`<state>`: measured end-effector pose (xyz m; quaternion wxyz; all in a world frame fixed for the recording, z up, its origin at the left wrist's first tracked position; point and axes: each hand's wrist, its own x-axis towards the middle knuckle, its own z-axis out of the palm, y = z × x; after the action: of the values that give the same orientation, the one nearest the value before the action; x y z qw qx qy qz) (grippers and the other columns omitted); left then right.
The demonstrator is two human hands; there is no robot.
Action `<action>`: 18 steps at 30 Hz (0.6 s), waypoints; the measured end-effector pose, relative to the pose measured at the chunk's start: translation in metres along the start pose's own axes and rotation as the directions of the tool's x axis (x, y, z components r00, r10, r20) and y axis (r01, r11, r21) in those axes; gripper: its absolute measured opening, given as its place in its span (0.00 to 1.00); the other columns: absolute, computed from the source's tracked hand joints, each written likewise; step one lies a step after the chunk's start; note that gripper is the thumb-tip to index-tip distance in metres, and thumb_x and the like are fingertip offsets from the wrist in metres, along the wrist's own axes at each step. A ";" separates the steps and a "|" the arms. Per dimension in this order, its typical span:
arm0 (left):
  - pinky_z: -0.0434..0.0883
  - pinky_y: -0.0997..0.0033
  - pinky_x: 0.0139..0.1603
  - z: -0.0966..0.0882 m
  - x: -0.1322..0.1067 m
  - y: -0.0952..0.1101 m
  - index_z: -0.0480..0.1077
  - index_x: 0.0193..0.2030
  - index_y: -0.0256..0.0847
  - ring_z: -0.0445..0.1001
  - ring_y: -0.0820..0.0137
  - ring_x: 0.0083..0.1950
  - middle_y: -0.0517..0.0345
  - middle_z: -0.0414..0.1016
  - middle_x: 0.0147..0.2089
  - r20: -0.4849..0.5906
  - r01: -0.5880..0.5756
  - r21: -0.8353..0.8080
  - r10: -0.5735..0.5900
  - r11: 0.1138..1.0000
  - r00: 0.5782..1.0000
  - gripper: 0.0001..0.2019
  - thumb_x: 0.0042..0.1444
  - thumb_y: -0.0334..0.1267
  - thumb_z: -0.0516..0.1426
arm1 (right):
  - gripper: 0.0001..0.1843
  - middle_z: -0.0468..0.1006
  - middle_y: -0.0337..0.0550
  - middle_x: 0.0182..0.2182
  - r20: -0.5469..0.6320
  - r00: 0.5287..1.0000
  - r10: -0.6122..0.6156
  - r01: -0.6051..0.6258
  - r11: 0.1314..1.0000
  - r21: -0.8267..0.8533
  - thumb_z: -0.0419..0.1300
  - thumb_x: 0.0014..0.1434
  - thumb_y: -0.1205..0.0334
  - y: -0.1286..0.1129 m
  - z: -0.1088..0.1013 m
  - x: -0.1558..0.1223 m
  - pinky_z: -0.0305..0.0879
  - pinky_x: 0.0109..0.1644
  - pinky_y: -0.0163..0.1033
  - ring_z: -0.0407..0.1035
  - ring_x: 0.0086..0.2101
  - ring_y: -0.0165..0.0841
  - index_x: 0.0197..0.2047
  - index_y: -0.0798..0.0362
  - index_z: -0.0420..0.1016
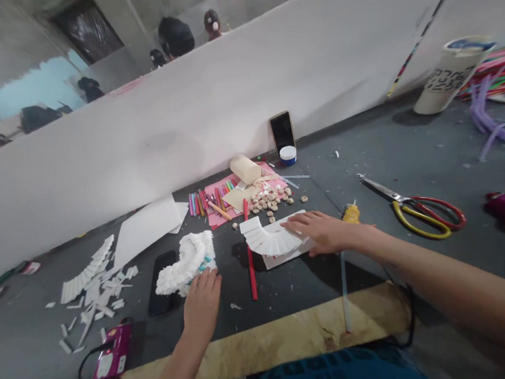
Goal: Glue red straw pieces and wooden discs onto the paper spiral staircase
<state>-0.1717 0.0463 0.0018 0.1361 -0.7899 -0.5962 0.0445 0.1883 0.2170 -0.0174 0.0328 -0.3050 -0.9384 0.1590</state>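
Note:
My right hand (322, 230) lies flat with fingers stretched out on a white card (285, 256) that carries a curved fan of overlapping white paper strips (269, 239). My left hand (202, 303) rests palm down, fingers extended, touching the near edge of a fluffy white curved paper piece (189, 266) with a bit of teal showing. A red stick (250, 254) lies between the two pieces. A black phone (161, 283) lies just left of my left hand.
Cut white paper strips (90, 283) litter the left. Coloured markers (212, 202), small pebbles (271, 198), a paper roll (245, 169) and a glue pot (288, 154) sit behind. Scissors (417, 207), a yellow glue gun (350, 213), a magenta device (112, 355), a paper cup (448, 78) and a white partition (227, 97) surround.

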 end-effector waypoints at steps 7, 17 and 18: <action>0.66 0.56 0.47 -0.021 0.038 0.051 0.73 0.36 0.40 0.74 0.57 0.45 0.48 0.78 0.40 0.096 0.216 -0.139 -0.204 0.967 0.974 0.14 0.66 0.43 0.50 | 0.54 0.50 0.53 0.71 -0.059 0.998 0.007 -0.014 0.994 -0.111 0.68 0.45 0.67 0.035 -0.001 -0.001 0.52 0.66 0.59 0.51 0.67 0.54 0.72 0.44 0.50; 0.63 0.69 0.33 -0.015 0.067 0.071 0.63 0.36 0.42 0.75 0.65 0.34 0.55 0.74 0.32 0.317 0.591 -0.400 -0.499 0.701 0.807 0.05 0.64 0.36 0.49 | 0.26 0.73 0.54 0.56 -0.350 0.913 0.212 -0.139 0.965 0.221 0.57 0.61 0.59 -0.032 -0.035 -0.039 0.67 0.55 0.52 0.69 0.53 0.47 0.63 0.50 0.65; 0.64 0.69 0.32 -0.017 0.063 0.068 0.62 0.37 0.42 0.75 0.65 0.33 0.56 0.73 0.31 0.293 0.605 -0.424 -0.530 0.674 0.796 0.05 0.65 0.37 0.48 | 0.18 0.76 0.52 0.50 -0.339 0.909 0.244 -0.131 0.937 0.323 0.55 0.63 0.59 -0.047 -0.035 -0.041 0.70 0.50 0.48 0.73 0.47 0.43 0.56 0.50 0.70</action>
<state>-0.0863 0.0860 0.0058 -0.1088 -0.5668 -0.8108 -0.0975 0.2007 0.1671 0.0318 0.2404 -0.4109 -0.8467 0.2377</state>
